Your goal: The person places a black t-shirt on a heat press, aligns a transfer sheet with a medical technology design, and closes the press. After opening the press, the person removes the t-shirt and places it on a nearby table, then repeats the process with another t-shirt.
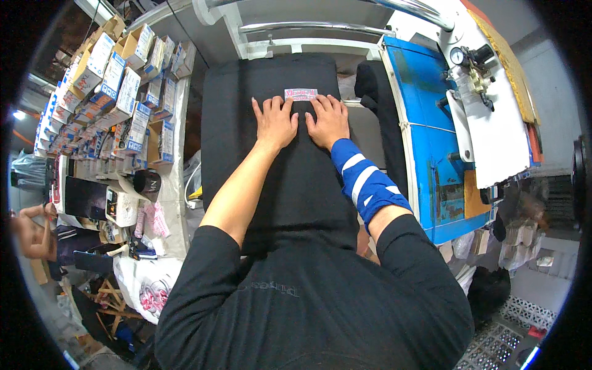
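Head view. My left hand and right hand both lie palm down on a black cloth, side by side and almost touching at the thumbs. The cloth is spread flat over the worktop, whose pale edge shows past its far end.

A small pink and white label lies on the cloth at its far end, centred. It sits just beyond my fingertips: the fingers of my left hand reach up to its left lower edge, and those of my right hand come up to its right lower edge. Whether they touch it or stop just short, I cannot tell. All fingers are spread slightly apart and pressed flat; they clamp on nothing.

My right forearm wears a blue sleeve with white stripes; the left forearm is bare. Both arms cross the cloth from the lower edge and cover its middle strip.

Surroundings: to my right, just beside the cloth, a second dark folded piece, then a blue panel and a white machine part carrying a round gauge. Metal rails run across beyond the worktop. To my left, well apart from my hands, rows of small white and blue boxes stand on a shelf, with a black cup and a white printed bag nearer me. Another person's arm shows at the far left edge.

Nothing lies between my hands and the label.
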A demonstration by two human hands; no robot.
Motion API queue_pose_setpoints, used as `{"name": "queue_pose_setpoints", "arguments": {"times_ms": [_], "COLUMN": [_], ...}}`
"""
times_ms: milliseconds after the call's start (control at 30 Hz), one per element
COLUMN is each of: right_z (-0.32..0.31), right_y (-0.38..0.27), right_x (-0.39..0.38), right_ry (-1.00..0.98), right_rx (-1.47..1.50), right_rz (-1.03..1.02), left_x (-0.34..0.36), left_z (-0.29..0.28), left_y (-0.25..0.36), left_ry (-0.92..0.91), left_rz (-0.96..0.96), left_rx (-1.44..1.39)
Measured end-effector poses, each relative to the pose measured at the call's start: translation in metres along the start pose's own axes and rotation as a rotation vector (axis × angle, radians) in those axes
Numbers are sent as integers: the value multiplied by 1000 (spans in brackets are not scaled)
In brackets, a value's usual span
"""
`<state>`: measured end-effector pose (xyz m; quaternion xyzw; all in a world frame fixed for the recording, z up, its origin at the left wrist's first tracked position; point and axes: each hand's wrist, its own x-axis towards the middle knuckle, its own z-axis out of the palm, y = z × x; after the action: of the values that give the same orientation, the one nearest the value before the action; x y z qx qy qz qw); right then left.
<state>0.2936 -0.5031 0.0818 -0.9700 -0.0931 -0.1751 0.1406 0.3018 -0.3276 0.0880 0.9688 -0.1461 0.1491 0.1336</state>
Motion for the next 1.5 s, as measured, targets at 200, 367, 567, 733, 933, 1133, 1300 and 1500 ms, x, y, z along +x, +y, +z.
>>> {"name": "queue_pose_setpoints", "arguments": {"times_ms": [200, 367, 567, 733, 933, 1133, 1300, 1500], "right_z": [2, 3, 3, 3, 4, 4, 4, 3], "right_y": [1, 2, 2, 1, 3, 4, 3, 2], "right_x": [0, -1, -1, -1, -2, -2, -1, -2], "right_ry": [10, -9, -6, -4, 21, 18, 13, 38], "right_rx": [14, 16, 7, -6, -5, 11, 8, -8], "right_rz": [3, 23, 14, 3, -14, -10, -8, -23], "left_x": [-4, -4, -6, -7, -6, -6, -6, -7], "left_z": [0, 0, -2, -4, -3, -1, -2, -3], "left_y": [2, 3, 4, 5, 5, 5, 4, 4], "left_ry": [-3, 12, 25, 48, 60, 78, 78, 71], "left_rz": [-37, -44, -51, -55, -56, -47, -48, -54], "left_rx": [-12, -26, -12, -26, -39, -31, -55, -66]}}
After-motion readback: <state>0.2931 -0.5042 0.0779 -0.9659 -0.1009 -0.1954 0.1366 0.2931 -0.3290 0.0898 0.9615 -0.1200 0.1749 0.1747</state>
